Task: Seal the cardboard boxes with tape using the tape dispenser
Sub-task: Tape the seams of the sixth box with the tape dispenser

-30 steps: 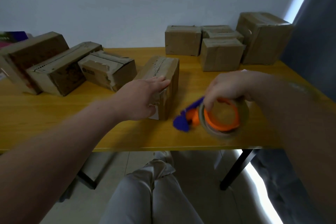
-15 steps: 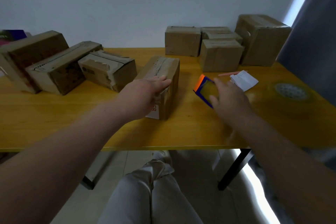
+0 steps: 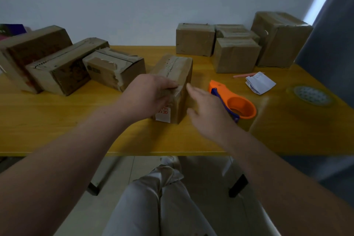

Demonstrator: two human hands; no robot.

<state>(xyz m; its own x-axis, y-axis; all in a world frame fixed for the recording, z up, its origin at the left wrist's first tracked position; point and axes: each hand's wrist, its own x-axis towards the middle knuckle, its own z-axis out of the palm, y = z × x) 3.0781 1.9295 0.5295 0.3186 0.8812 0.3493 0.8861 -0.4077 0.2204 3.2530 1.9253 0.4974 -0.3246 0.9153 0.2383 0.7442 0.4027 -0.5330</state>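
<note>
— While the left hand (image 3: 151,93) lies on that middle box (image 3: 178,67), where's the dispenser?

— From the head view, the orange and blue tape dispenser (image 3: 232,99) lies flat on the yellow table (image 3: 57,120), just right of the box. The right hand (image 3: 206,110) sits between the two.

— Holding it?

— No. Its fingers are straight and spread, holding nothing, the tips close against the box's right side. The back of the hand overlaps the dispenser's handle; whether they touch, I can't tell.

— And the left?

— Fingers laid fairly flat over the near top edge of the box, resting there, not curled round it.

— Anything else close by?

— A clear tape roll (image 3: 312,95) well off to the right, a folded paper (image 3: 260,83) behind the dispenser, more boxes (image 3: 47,63) at the left, and another cluster (image 3: 235,54) against the wall.
</note>
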